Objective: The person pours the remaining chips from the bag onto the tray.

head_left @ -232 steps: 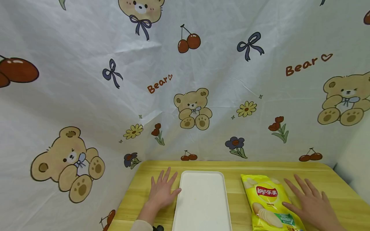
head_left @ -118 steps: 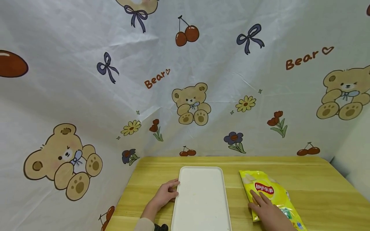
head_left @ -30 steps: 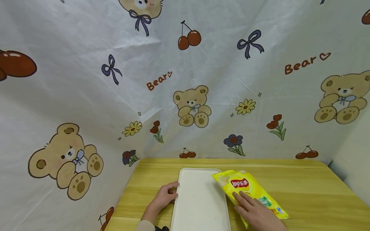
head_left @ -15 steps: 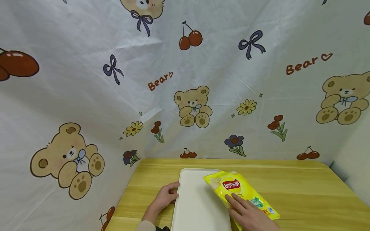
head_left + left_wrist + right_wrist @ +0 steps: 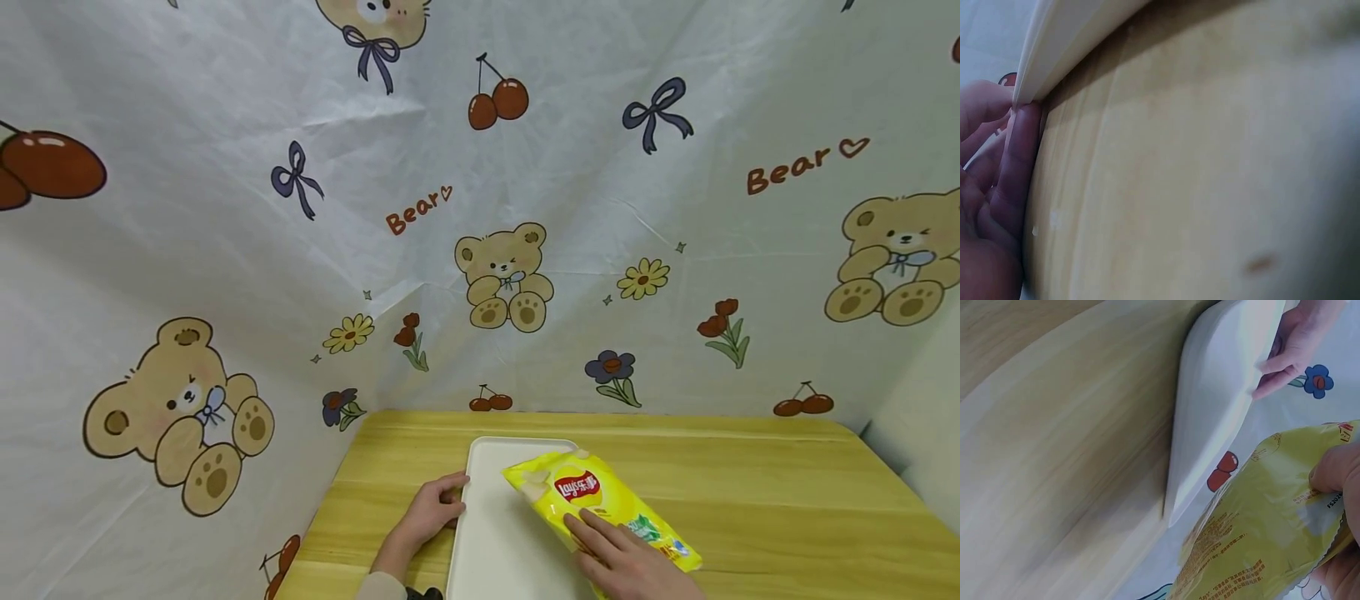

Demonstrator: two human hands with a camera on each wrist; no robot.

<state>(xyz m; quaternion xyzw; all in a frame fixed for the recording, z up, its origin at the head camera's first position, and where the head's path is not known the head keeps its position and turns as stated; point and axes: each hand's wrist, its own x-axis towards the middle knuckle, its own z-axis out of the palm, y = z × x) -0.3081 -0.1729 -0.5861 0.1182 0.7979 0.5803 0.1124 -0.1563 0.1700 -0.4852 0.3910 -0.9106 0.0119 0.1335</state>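
A yellow bag of Lay's potato chips [image 5: 558, 508] slants across the right part of a white rectangular tray [image 5: 491, 533] in the head view. My right hand [image 5: 630, 567] grips the bag by its near left side, fingers over the printed front. From the right wrist, the thumb shows against the back of the bag [image 5: 1254, 519], which hangs above the table beside the tray [image 5: 1216, 387]. With thumb and fingers my left hand [image 5: 431, 508] pinches the tray's left rim. The left wrist view shows that hand [image 5: 1004, 169] at the rim, a finger beneath it.
The tray stands on a light wooden table [image 5: 787, 500]. A white cloth [image 5: 570, 208] printed with bears, cherries and flowers hangs behind the table and along its left side. A small black object [image 5: 423, 593] shows by the left sleeve [image 5: 381, 586].
Flat on the table at first, the chip bag has been gripped by my right hand and carried left over the tray. My left hand went from spread out to pinching the tray's rim.
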